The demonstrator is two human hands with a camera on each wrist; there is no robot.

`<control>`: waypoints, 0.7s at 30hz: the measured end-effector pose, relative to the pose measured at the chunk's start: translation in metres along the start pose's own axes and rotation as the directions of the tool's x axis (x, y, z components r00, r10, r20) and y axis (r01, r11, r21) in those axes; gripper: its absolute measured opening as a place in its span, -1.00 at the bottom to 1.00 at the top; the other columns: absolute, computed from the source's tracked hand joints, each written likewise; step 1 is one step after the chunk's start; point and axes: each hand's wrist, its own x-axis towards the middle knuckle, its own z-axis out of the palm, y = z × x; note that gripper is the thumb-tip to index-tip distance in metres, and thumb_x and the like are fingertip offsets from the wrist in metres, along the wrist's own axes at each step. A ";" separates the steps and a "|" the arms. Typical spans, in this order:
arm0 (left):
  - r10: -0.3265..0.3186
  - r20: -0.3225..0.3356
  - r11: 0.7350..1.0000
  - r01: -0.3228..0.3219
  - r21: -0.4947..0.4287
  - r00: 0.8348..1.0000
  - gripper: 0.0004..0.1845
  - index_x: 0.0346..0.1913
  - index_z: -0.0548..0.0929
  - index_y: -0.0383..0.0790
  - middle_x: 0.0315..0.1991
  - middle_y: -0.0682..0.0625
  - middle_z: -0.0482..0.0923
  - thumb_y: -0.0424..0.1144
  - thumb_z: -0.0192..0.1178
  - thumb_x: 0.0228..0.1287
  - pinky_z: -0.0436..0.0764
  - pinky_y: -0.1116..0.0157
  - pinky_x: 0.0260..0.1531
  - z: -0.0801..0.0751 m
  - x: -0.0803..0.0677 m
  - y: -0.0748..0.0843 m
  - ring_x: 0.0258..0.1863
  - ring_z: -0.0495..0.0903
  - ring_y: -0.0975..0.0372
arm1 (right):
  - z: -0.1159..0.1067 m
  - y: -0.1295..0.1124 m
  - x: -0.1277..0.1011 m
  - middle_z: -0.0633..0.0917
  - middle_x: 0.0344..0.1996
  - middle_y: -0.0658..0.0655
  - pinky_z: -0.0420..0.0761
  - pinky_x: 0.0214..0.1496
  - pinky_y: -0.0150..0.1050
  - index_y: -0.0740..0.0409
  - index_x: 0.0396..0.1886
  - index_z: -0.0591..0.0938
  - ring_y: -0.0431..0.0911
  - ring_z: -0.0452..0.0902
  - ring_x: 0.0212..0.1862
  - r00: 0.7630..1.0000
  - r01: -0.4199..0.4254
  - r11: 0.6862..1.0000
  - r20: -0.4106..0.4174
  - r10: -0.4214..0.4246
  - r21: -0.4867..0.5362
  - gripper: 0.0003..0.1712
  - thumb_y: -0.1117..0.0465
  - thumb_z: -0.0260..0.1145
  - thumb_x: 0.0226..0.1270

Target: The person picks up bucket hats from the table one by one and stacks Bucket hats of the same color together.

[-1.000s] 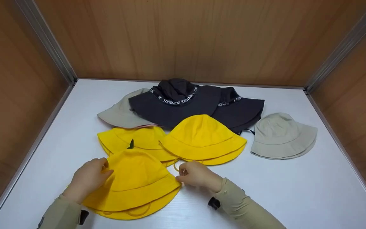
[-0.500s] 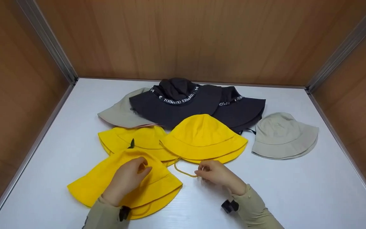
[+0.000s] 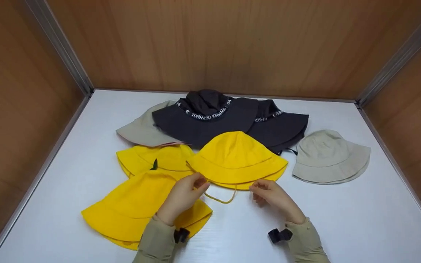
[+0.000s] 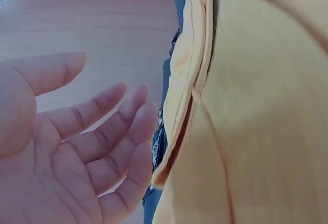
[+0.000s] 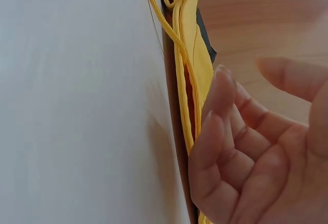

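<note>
We have both hands at the near brim of the middle yellow cotton bucket hat [image 3: 236, 157], which sits crown-up on the white tabletop [image 3: 342, 219] with its thin yellow chin cord [image 3: 220, 199] looping out onto the surface between our hands. Our left hand [image 3: 184, 195] lies over the far right edge of the nearest yellow bucket hat [image 3: 137, 208] with its fingertips reaching the middle hat's brim; the left wrist view shows the palm spread and the fingers loosely extended beside the yellow fabric, holding nothing. Our right hand [image 3: 274, 195] sits just at the brim's right front edge, and the right wrist view shows its fingers only gently bent next to the hem, not closed on it. A third yellow bucket hat [image 3: 152, 160] is tucked partly under the other two. Behind them lie two dark grey bucket hats with white lettered bands [image 3: 210, 117], overlapping a beige bucket hat [image 3: 141, 128], and another beige bucket hat [image 3: 329, 157] rests apart to the right. We judge the main risk to be the overlap: lifting the middle hat by its brim could drag the hat beneath it, and the loose cord could snag on our fingers or catch a neighbouring brim, pulling the pile askew.
</note>
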 end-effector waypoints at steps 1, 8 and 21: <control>-0.005 -0.001 1.000 0.005 -0.015 1.000 -0.74 -0.11 0.59 -0.23 -0.26 -0.03 0.60 -0.10 0.14 0.35 0.56 0.22 -0.19 0.002 0.003 0.001 -0.28 0.53 0.19 | -0.002 0.002 0.000 0.55 -0.55 0.01 0.51 -0.43 -0.31 0.41 -0.28 0.53 -0.14 0.47 -0.49 1.000 -0.001 1.000 -0.003 0.001 0.002 -0.58 0.05 0.16 0.40; -0.092 -0.019 0.980 0.087 -0.177 0.996 -0.78 -0.11 0.57 -0.23 -0.28 -0.04 0.57 -0.15 0.12 0.36 0.52 0.26 -0.22 0.012 0.017 -0.006 -0.32 0.48 0.18 | -0.014 0.012 0.001 0.55 -0.52 -0.01 0.52 -0.43 -0.30 0.40 -0.25 0.51 -0.16 0.47 -0.49 0.999 -0.043 0.998 -0.025 0.044 0.044 -0.58 0.04 0.10 0.44; -0.187 -0.100 0.899 0.130 -0.418 0.977 -0.81 -0.16 0.57 -0.35 -0.33 -0.06 0.53 -0.25 0.14 0.34 0.47 0.37 -0.34 0.023 0.026 -0.035 -0.37 0.44 0.18 | -0.052 0.013 0.000 0.57 -0.47 -0.03 0.52 -0.34 -0.37 0.35 -0.14 0.52 -0.20 0.50 -0.39 0.947 -0.144 0.982 -0.270 0.172 0.121 -0.69 0.14 0.11 0.43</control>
